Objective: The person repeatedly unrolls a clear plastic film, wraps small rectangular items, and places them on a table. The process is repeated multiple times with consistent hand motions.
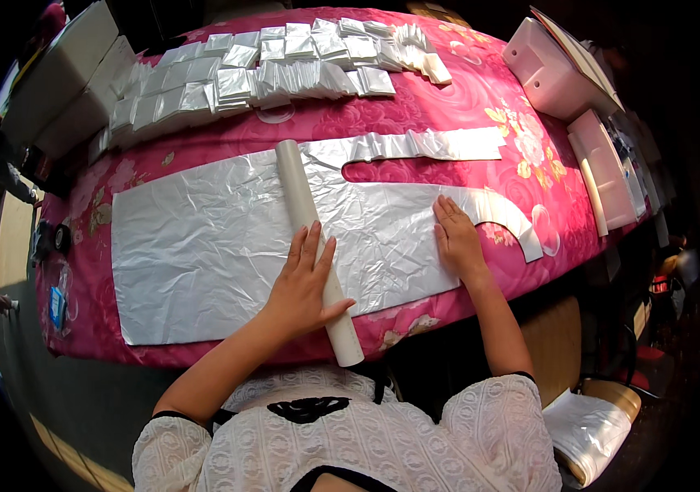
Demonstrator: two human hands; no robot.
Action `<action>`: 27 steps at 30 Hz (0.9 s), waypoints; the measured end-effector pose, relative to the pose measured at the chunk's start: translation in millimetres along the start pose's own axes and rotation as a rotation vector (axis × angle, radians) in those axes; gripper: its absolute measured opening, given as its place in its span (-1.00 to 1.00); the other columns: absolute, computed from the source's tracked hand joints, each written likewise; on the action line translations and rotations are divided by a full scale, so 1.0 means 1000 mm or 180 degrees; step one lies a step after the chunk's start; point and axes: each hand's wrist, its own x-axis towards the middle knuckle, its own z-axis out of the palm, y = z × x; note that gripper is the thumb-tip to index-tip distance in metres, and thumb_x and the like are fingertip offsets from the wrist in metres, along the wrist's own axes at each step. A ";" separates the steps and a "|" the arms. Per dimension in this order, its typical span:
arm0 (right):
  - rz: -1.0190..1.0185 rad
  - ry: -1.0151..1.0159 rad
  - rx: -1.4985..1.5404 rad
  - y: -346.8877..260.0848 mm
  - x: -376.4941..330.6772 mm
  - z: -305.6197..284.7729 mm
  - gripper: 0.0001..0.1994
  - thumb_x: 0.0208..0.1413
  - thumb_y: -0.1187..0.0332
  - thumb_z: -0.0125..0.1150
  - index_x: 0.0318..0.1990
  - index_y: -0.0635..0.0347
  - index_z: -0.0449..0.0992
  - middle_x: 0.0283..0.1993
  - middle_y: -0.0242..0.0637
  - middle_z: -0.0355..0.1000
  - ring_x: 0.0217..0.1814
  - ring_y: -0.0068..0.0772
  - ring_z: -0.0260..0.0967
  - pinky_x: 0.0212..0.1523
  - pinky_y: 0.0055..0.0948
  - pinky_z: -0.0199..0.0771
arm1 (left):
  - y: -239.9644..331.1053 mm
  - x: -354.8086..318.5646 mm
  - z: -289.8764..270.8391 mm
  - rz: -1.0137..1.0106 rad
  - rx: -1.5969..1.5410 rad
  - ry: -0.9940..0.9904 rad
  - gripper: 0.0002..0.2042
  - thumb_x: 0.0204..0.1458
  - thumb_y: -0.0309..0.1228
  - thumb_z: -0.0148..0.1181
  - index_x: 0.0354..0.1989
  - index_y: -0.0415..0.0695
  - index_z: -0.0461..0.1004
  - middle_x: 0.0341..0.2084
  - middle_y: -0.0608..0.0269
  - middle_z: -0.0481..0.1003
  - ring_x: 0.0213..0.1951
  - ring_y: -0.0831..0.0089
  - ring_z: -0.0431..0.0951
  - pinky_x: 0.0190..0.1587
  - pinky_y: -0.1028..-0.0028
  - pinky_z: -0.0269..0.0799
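A white plastic apron (194,246) lies spread flat across the table, its neck loop and ties reaching to the right. Across its middle rests a white plastic pipe (297,189), its near end sticking out past the apron's near edge. My left hand (304,283) lies on the pipe with fingers stretched out and the thumb apart, not wrapped round it. Flat on the apron's right part is my right hand (458,238), its fingers extended near the base of the curved strap. Neither hand grips anything.
Rows of folded white plastic packets (284,74) line the table's far side. White foam boxes (559,70) stand at the right; more boxes (71,74) are at the far left. A pink flowered cloth (415,111) covers the table. White sheeting lies on a chair (588,426) at lower right.
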 end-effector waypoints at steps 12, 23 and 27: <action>0.0780 0.1652 -0.0420 0.061 -0.019 -0.042 -0.87 -0.24 0.49 0.27 -0.50 0.18 0.42 -0.30 -0.28 0.48 -0.22 -0.23 0.39 -0.15 -0.33 0.32 | 0.012 0.015 0.008 0.0235 -0.0053 0.0170 -0.27 -0.17 -0.15 0.20 0.15 -0.31 0.12 0.22 -0.20 -0.08 0.27 -0.09 -0.15 0.26 0.19 -0.10; -0.1113 -0.0130 0.2582 -0.202 -0.027 -0.033 -0.70 -0.16 0.32 0.33 -0.29 0.27 0.42 -0.30 -0.16 0.42 -0.30 -0.17 0.39 -0.30 -0.31 0.39 | -0.033 -0.025 -0.052 -0.2232 -0.4484 -0.0695 -0.87 0.03 -0.50 0.06 -0.29 -0.29 0.45 -0.44 0.14 0.53 -0.39 0.43 0.55 -0.27 0.52 0.46; 0.0087 -0.0414 0.0774 -0.201 -0.061 -0.042 -0.63 -0.16 0.08 0.28 -0.41 0.23 0.39 -0.43 -0.21 0.41 -0.36 -0.21 0.41 -0.42 -0.36 0.38 | -0.126 -0.083 -0.094 -0.2894 -0.3505 -0.0430 -0.87 -0.03 -0.48 0.09 -0.33 -0.27 0.46 -0.46 0.15 0.53 -0.42 0.47 0.54 -0.39 0.59 0.41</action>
